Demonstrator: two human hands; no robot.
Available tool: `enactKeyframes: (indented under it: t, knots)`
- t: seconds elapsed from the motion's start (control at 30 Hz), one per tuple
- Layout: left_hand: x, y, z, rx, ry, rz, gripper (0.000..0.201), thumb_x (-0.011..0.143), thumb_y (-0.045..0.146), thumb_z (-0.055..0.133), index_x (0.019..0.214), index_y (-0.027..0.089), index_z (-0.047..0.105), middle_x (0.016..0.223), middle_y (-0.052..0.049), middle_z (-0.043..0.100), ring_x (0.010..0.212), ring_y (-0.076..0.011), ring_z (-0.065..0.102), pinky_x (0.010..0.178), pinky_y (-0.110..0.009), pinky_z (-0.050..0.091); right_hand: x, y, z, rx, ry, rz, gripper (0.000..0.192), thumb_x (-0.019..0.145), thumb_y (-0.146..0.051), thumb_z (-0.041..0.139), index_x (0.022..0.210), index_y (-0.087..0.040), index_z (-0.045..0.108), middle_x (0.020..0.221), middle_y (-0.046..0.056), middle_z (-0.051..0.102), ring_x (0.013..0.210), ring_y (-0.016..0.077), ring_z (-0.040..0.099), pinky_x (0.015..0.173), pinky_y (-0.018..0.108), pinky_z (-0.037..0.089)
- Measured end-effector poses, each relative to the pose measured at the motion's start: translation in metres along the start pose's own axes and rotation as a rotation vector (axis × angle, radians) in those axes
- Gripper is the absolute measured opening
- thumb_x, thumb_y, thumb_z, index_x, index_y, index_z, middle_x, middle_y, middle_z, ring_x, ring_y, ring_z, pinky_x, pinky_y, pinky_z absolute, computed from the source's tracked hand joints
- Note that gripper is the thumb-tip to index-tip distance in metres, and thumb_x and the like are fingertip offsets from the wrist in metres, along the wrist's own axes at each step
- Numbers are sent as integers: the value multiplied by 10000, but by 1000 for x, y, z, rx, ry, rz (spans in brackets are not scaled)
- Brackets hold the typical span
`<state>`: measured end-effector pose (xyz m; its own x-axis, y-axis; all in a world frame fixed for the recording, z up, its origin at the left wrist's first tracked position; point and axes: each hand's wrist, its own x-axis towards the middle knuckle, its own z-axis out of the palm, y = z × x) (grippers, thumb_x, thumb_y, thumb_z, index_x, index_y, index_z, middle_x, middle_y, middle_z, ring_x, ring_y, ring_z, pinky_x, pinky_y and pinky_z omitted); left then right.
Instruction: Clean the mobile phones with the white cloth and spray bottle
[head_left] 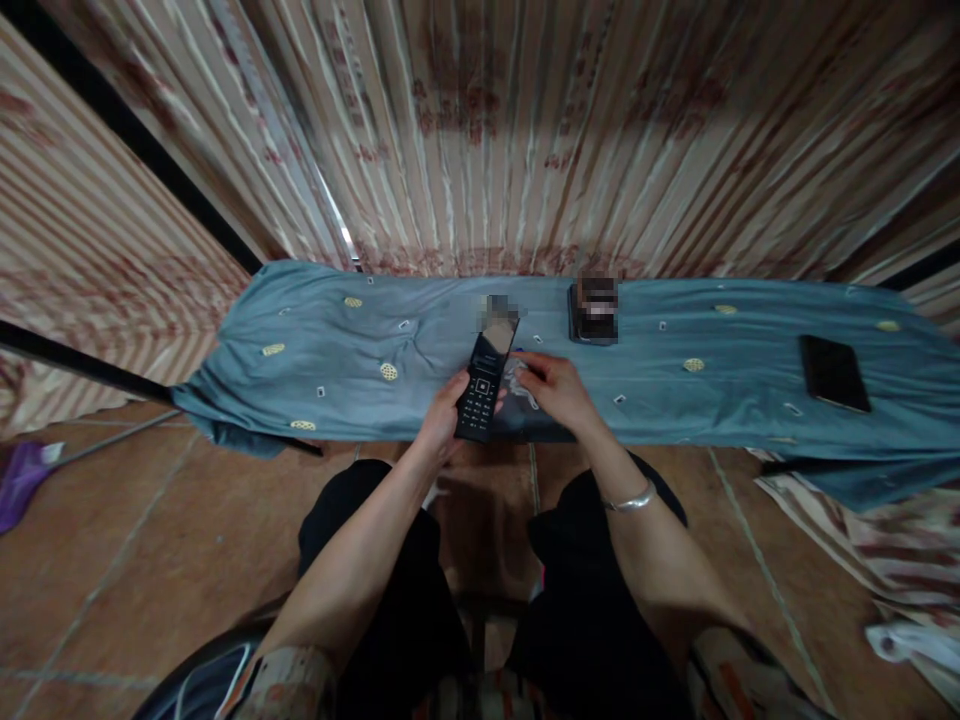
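a striped curtain (480,120) hung behind everything, and below it a long tabletop (315,330) was covered by a blue-grey cloth with small yellow patches. far on the right side lay a flat dark phone (834,372), and near the middle, at the back, a small dark device (594,318). the person sat on the tiled floor (112,540) side, knees under the edge. the left hand (442,415) was closed around an open black flip phone (486,385), which stood tilted over the front edge of the cloth. the right hand (556,388) rested just beside it with fingers loosely curled, on something pale that i could not identify. i think a steady grip low on the keypad part would serve best, so the hinge is not strained.
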<state>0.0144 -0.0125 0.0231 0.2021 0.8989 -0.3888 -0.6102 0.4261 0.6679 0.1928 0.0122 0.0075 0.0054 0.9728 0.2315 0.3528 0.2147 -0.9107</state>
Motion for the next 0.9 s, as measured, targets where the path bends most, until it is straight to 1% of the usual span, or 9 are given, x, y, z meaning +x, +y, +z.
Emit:
enactKeyframes:
  t: [0.07, 0.13, 0.27, 0.37, 0.43, 0.57, 0.7, 0.77, 0.9]
  knots:
    - [-1, -2, 0, 15, -1, 11, 235, 929, 212, 578, 1126, 97, 636, 950, -130, 769, 920, -246, 757, 871, -393, 605, -3, -9, -9, -112, 122, -49, 283, 854, -302, 617, 1103, -235, 733, 1039, 49, 765, 953, 262, 710, 888, 401, 543]
    - [0, -5, 0, 37, 1, 3, 230, 924, 213, 589, 1115, 96, 643, 943, -127, 771, 917, -242, 757, 860, -376, 603, -8, -17, -9, -198, 179, -115, 329, 897, -307, 575, 1194, -225, 688, 1118, 75, 746, 1014, 269, 696, 932, 423, 538]
    - [4, -11, 1, 59, 25, 12, 248, 943, 266, 562, 1083, 104, 687, 938, -110, 778, 979, -232, 739, 901, -347, 577, -23, -25, 18, -362, 61, -372, 330, 964, -254, 488, 1236, -220, 672, 1343, 104, 652, 1223, 255, 612, 1087, 436, 467]
    - [7, -15, -2, 60, 40, 81, 270, 922, 320, 606, 1063, 119, 721, 979, -89, 781, 1090, -230, 698, 980, -318, 524, -31, -23, 39, -490, -21, -494, 392, 994, -174, 390, 1285, -187, 653, 1414, 136, 598, 1284, 251, 562, 1103, 425, 467]
    - [6, -15, -3, 105, 34, 109, 274, 898, 327, 644, 1052, 117, 730, 980, -85, 781, 1107, -237, 688, 993, -311, 511, -28, -20, 41, -555, -2, -534, 403, 996, -154, 381, 1306, -178, 638, 1432, 141, 580, 1306, 252, 541, 1111, 422, 462]
    - [-3, -13, 0, 183, -21, 48, 272, 889, 305, 658, 1072, 110, 711, 891, -90, 781, 958, -243, 739, 877, -338, 586, -12, -14, 26, -648, 115, -521, 379, 994, -167, 430, 1328, -178, 609, 1480, 167, 524, 1371, 288, 466, 1139, 500, 408]
    - [-13, -12, 5, 209, -37, -10, 291, 915, 307, 627, 1107, 93, 670, 810, -102, 773, 798, -224, 763, 723, -311, 625, 6, -5, 9, -636, 247, -452, 377, 1028, -256, 387, 1345, -226, 588, 1535, 144, 460, 1443, 280, 379, 1152, 540, 362]
    - [-16, -12, 6, 215, -35, -17, 271, 923, 295, 615, 1094, 90, 660, 816, -104, 774, 752, -213, 763, 689, -294, 627, 13, 0, 4, -578, 296, -419, 395, 1035, -305, 364, 1350, -222, 587, 1513, 143, 487, 1438, 275, 390, 1151, 534, 364]
    - [-20, -12, 4, 208, -41, -33, 253, 938, 264, 584, 1113, 93, 647, 885, -114, 782, 714, -206, 763, 683, -299, 632, 23, 9, -3, -395, 340, -317, 443, 1024, -396, 359, 1337, -200, 602, 1420, 144, 587, 1351, 271, 506, 1144, 517, 381]
